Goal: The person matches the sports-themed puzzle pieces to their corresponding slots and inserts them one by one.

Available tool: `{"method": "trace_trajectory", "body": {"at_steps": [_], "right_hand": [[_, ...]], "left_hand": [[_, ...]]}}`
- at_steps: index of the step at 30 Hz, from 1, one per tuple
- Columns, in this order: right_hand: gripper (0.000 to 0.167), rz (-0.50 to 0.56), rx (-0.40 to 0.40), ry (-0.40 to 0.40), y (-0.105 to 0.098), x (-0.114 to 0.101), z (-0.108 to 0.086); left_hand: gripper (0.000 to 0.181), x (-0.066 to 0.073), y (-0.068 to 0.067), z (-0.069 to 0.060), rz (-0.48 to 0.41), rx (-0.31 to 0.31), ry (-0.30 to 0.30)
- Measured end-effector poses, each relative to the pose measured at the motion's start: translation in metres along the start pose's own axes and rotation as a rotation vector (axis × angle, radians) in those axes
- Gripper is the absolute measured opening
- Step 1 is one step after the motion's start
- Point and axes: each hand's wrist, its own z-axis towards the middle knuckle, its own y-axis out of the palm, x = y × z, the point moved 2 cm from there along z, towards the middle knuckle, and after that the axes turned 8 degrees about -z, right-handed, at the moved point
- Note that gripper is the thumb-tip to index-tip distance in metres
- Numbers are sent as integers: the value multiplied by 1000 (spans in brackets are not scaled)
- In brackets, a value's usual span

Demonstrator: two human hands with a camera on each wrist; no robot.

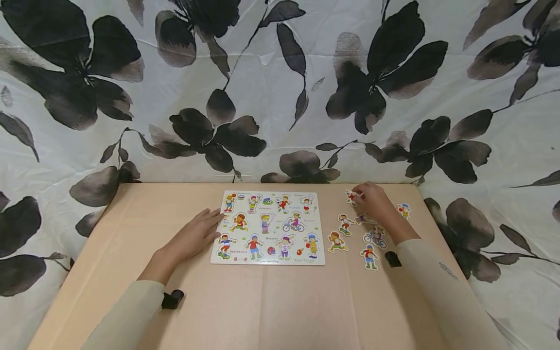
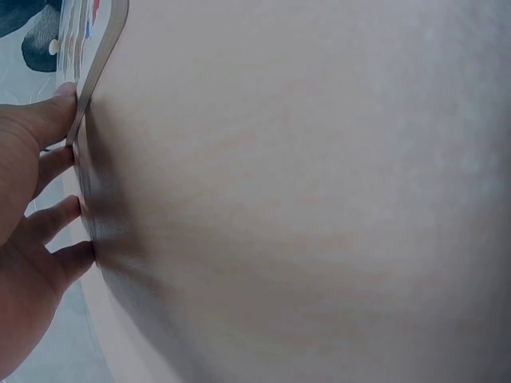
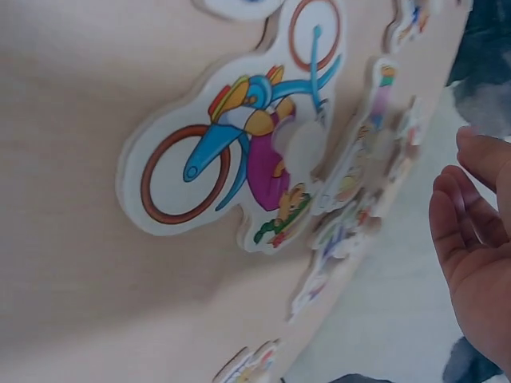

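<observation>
A white puzzle board (image 1: 268, 228) printed with children playing sports lies on the table. My left hand (image 1: 202, 228) touches its left edge; in the left wrist view the thumb (image 2: 56, 120) meets the board's rim and other fingertips rest beside it. My right hand (image 1: 372, 201) is over the loose pieces at the far right, fingertips at a small red figure piece (image 1: 351, 197). In the right wrist view the thumb and fingers are apart, with nothing visible between them. Below that hand lies a bicycle piece (image 1: 375, 237), seen large in the right wrist view (image 3: 263, 167).
Several other loose figure pieces lie right of the board, among them a running child (image 1: 337, 242), a skateboarder (image 1: 345, 225) and a standing child (image 1: 369, 257). One piece (image 1: 404, 210) sits near the table's right edge. A floral cloth (image 1: 288, 97) hangs behind the table (image 1: 280, 311).
</observation>
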Motion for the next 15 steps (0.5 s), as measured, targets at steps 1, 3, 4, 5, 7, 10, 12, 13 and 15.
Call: {"method": "trace_trajectory", "body": {"at_steps": [1,3,4,5,7,10,12,13,15], "right_hand": [[29,-5,-1,1,1,1,3],[26,-16,2,2,3,3,7],[25,-26,4,4,4,3,9],[24,-32,5,5,4,3,10],[22,-47,3,10,6,4,13],[20,-68,-1,16,10,4,18],[18,-76,3,10,12,4,20],[18,-80,5,6,12,4,21],[17,-83,12,2,14,5,23]], "left_hand": [[57,0,0,0,-2,1,-1],[57,0,-1,0,-4,0,0],[57,0,-2,0,-5,0,3],[57,0,-2,0,-5,-1,8],[57,0,-3,0,-3,-2,14],[57,1,-4,-1,-9,-2,13],[57,2,-5,-1,-10,-2,10],[57,2,-5,-1,-12,-5,6],[57,4,-5,-1,-14,-12,-4]]}}
